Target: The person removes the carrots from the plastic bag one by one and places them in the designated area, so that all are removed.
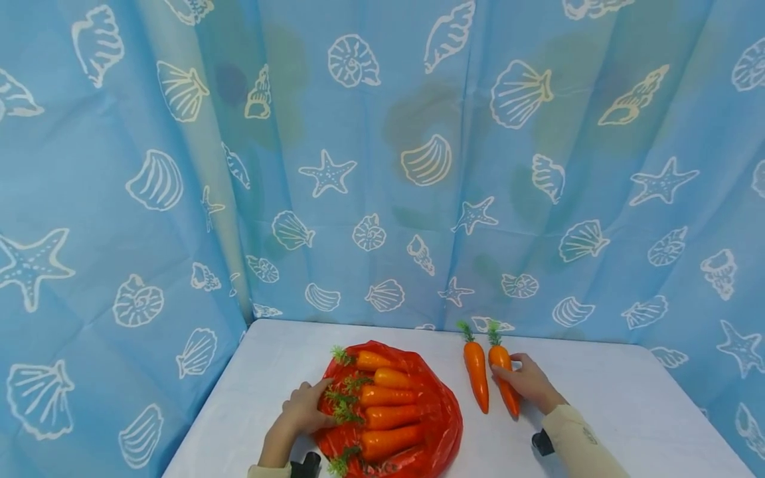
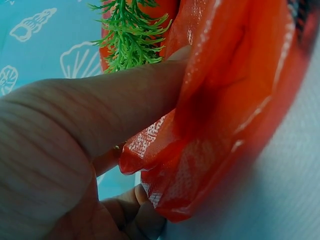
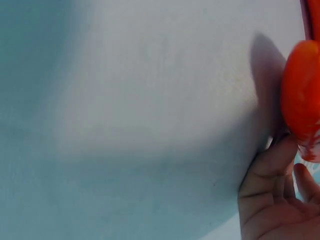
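Note:
A red plastic bag lies on the table with several orange carrots in it, their green leafy tops toward the left. At the bag's left edge, my left hand grips the plastic between thumb and fingers; the left wrist view shows the thumb laid over the bag. Right of the bag lie two carrots side by side. My right hand holds the right-hand carrot at its side, thumb across it. The other loose carrot is just left of it, untouched.
A white-covered table bears everything. Behind it and along both sides hangs a blue curtain printed with shells and starfish. A dark device is worn at the right wrist, another at the left.

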The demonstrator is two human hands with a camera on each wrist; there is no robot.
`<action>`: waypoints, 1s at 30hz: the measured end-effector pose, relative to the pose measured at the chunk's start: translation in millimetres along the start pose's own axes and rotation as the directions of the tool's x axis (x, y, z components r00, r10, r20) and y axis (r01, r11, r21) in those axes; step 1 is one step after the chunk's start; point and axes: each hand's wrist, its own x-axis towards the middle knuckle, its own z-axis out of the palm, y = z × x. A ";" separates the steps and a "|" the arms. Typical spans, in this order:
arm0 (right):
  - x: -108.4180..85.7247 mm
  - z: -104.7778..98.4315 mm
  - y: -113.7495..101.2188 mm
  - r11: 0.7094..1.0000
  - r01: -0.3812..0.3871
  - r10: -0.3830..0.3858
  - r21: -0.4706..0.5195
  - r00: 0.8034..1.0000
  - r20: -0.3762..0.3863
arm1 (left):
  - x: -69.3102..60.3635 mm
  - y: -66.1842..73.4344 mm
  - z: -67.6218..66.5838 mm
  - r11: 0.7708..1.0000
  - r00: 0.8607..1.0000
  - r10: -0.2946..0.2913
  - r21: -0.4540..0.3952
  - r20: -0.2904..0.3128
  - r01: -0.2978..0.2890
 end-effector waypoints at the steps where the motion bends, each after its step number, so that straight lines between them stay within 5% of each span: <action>1: 0.1 -1.3 0.0 1.000 -0.004 0.004 0.008 1.000 0.021 | -0.2 0.0 0.0 1.000 1.000 -0.003 -0.001 0.002 0.003; 7: 3.6 -8.3 5.2 0.999 -0.029 0.025 0.029 0.994 0.107 | -0.8 -0.4 0.3 1.000 1.000 -0.005 -0.003 -0.001 0.005; 30: 3.0 -11.6 9.1 0.995 -0.045 0.035 0.084 0.993 0.117 | 1.7 -3.9 2.2 1.000 1.000 0.003 -0.012 -0.013 -0.003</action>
